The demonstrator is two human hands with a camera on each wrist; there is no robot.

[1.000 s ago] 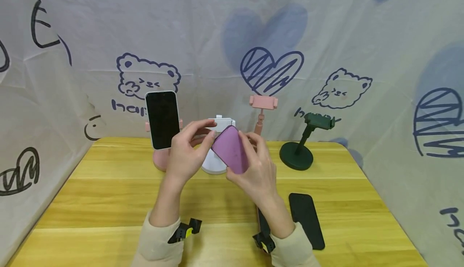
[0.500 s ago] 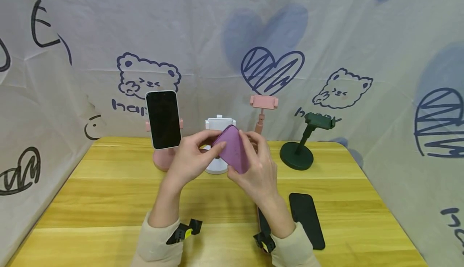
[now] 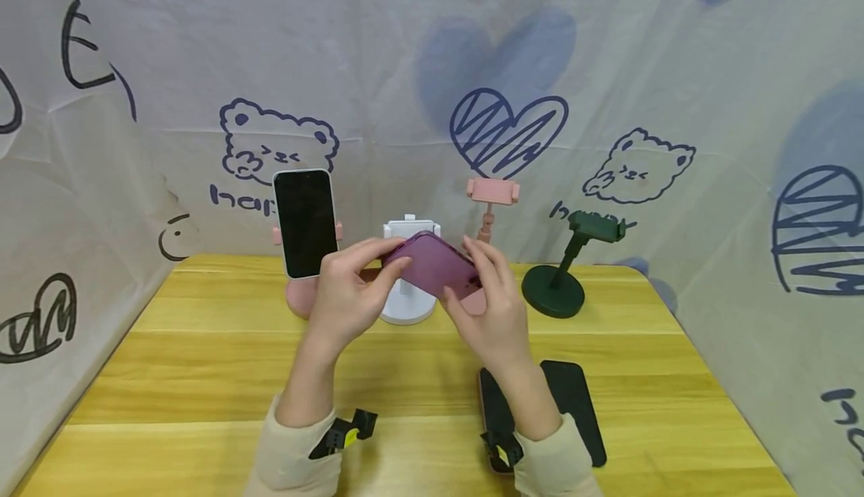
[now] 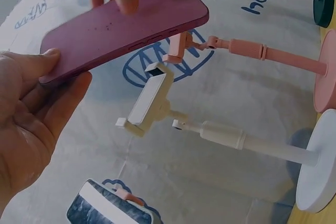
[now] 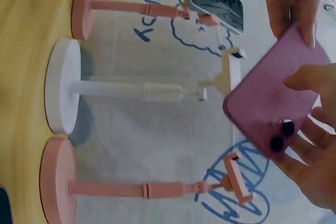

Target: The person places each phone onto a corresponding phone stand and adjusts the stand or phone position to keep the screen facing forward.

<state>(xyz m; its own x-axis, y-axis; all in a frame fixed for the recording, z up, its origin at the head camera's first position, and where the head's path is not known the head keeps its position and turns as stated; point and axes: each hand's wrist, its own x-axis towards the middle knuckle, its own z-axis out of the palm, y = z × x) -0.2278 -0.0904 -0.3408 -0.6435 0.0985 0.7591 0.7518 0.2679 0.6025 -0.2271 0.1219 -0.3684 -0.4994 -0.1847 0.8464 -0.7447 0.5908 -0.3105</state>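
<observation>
A purple phone (image 3: 432, 266) is held up tilted before the white phone stand (image 3: 409, 309), with its back and camera lenses showing. My left hand (image 3: 349, 281) pinches one end, the thumb on the back, as the left wrist view shows. Around the camera end, my right hand (image 3: 496, 313) holds the phone between thumb and fingers; in the right wrist view its thumb lies on the phone's back (image 5: 268, 93). Behind the phone, the white stand's clamp (image 4: 149, 98) holds nothing.
At left, a pink stand (image 3: 300, 296) bears an upright phone (image 3: 305, 223). To the right are another pink stand (image 3: 493, 191) and a dark green stand (image 3: 553, 292). Two dark phones lie on the table near my right forearm, one (image 3: 496, 399) partly covered, another (image 3: 579, 407) beside it.
The purple phone has turned from a steep slant to a flatter, sideways one, its camera lenses now showing at right. My right hand has shifted slightly right, toward that end.
</observation>
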